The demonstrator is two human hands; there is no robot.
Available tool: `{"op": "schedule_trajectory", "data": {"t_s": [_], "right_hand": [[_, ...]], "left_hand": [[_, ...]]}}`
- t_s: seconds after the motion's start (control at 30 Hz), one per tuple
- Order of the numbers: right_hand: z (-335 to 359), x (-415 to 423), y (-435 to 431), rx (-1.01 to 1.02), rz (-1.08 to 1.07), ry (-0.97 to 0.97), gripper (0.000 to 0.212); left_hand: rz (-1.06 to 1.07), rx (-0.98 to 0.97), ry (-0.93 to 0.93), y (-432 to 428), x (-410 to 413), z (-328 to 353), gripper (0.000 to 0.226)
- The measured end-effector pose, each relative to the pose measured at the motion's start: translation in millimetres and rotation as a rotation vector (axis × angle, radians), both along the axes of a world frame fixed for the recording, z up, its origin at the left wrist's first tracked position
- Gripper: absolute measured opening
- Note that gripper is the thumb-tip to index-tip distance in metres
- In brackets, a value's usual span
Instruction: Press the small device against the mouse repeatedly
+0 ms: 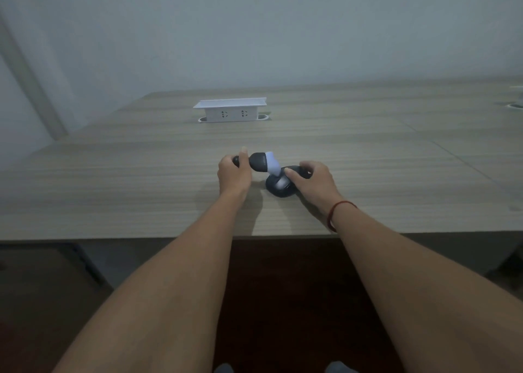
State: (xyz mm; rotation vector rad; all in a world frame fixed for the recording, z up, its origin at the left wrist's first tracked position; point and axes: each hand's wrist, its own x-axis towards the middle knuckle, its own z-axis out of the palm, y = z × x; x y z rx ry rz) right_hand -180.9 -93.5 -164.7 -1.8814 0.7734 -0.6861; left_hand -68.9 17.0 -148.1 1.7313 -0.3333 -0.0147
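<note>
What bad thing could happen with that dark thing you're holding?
The left hand grips only one end of the dark gadget, so it might slip and drop onto the table. The right hand steadies the round base from one side; a hard pull could perhaps tip it.

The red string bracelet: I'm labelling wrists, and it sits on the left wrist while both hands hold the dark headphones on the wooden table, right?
Wrong wrist: the head view shows the red string bracelet on the right wrist, behind the right hand. The rest holds.
</note>
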Motion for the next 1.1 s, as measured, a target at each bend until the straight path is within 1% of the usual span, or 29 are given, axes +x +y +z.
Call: {"op": "schedule_trajectory", "data": {"t_s": [0.07, 0.1, 0.17, 0.2, 0.27, 0.37, 0.43, 0.5, 0.53, 0.6, 0.67, 0.73, 0.8, 0.87, 0.93, 1.0, 1.1], "right_hand": [[1, 0, -1, -0.033, 0.059, -0.025, 0.022], [3, -2, -1, -0.048, 0.074, -0.035, 0.02], [4, -2, -2, -0.05, 0.083, -0.05, 0.018], [4, -1, -3, -0.05, 0.087, -0.052, 0.02], [5, -1, -3, -0.043, 0.096, -0.04, 0.033], [5, -1, -2, -0.038, 0.1, -0.039, 0.036], [4, 1, -3, -0.035, 0.1, -0.045, 0.038], [4, 1, -2, -0.04, 0.105, -0.035, 0.038], [4, 1, -3, -0.042, 0.107, -0.032, 0.039], [4, 1, -2, -0.034, 0.106, -0.025, 0.04], [3, 0, -2, -0.035, 0.109, -0.024, 0.04], [4, 0, -1, -0.03, 0.108, -0.025, 0.04], [4, 1, 0, -0.022, 0.107, -0.023, 0.04], [4, 1, 1, -0.032, 0.102, -0.013, 0.04], [5, 1, 1, -0.046, 0.104, -0.006, 0.039], [5, 1, 1, -0.061, 0.119, -0.007, 0.038], [6, 2, 2, -0.076, 0.142, 0.007, 0.037]], "left_hand": [[-0.053, 0.108, -0.032, -2, -5, -3, 0.038], [-0.061, 0.167, -0.055, -1, -8, -4, 0.037], [-0.028, 0.212, -0.072, 0, -9, -3, 0.038], [0.002, 0.207, -0.062, 1, -9, -1, 0.039], [0.046, 0.177, -0.047, 2, -9, 6, 0.038], [0.045, 0.173, -0.053, 1, -12, 12, 0.034], [-0.007, 0.223, -0.097, -1, -15, 10, 0.034], [-0.059, 0.332, -0.155, -4, -16, 4, 0.035], [-0.06, 0.373, -0.18, -5, -16, 3, 0.036], [-0.016, 0.398, -0.211, -4, -15, 7, 0.036], [0.016, 0.383, -0.242, -2, -15, 14, 0.036], [-0.021, 0.348, -0.271, -3, -15, 19, 0.036], [-0.071, 0.36, -0.293, -5, -18, 17, 0.036], [-0.039, 0.386, -0.263, -4, -18, 11, 0.036], [0.064, 0.385, -0.186, 1, -15, 7, 0.037], [0.1, 0.345, -0.168, 7, -11, 5, 0.037], [0.035, 0.237, -0.209, 7, -14, 8, 0.038]]}}
